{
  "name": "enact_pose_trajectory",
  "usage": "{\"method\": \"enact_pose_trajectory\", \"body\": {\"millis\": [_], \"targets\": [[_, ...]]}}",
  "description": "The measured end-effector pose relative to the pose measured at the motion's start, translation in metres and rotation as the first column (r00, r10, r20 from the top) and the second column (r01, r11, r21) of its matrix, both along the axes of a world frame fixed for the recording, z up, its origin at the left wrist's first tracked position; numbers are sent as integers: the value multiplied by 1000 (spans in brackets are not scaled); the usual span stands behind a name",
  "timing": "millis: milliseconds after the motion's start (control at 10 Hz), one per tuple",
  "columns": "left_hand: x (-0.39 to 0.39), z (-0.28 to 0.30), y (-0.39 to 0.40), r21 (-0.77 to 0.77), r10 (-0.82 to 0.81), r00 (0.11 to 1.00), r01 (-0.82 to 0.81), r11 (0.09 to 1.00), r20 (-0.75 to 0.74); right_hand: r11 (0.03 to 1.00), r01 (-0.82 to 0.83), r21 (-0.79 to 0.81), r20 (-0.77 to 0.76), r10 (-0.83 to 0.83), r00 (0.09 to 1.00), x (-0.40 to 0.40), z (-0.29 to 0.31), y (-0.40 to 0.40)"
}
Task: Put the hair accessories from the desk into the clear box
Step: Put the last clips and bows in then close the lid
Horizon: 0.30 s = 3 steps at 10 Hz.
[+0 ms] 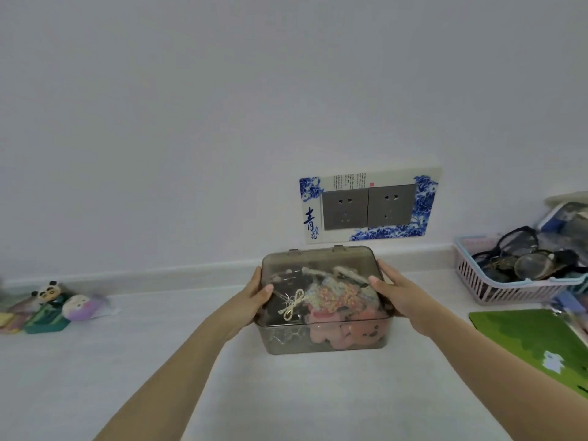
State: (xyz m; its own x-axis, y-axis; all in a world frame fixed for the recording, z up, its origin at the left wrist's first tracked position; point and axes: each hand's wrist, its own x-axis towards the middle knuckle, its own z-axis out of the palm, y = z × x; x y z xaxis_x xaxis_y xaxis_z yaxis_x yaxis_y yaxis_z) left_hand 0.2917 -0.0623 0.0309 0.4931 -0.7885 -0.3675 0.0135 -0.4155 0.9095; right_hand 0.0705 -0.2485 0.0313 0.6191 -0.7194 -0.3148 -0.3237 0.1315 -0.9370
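Observation:
A smoky clear box (286, 340) stands on the white desk near the wall, with its lid down. Through the lid and walls I see several hair accessories (331, 300): crocheted pieces, a cream bow and pink plush clips. My left hand (254, 296) grips the left side of the box, thumb on the lid. On the opposite side, my right hand (393, 289) grips the box the same way, its thumb lying over the lid's edge.
A pink basket (496, 286) full of glasses sits at the right by the wall. A green mat (534, 340) lies at the right edge. Small figurines, one a panda (47, 292), stand at the far left. A double wall socket (369, 208) is behind the box.

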Motion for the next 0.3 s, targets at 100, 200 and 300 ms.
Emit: {"method": "enact_pose_trajectory", "body": {"millis": [100,200,300], "targets": [[-5,11,1,115,-37,986,18,993,161,992,-5,-122,-205,-20,978,6,11,4],[-15,21,2,220,-30,961,-33,975,276,964,-37,-264,-416,-79,906,6,15,12],[-22,38,4,239,95,903,-211,948,419,948,40,-315,-405,-173,898,1,39,23]]}}
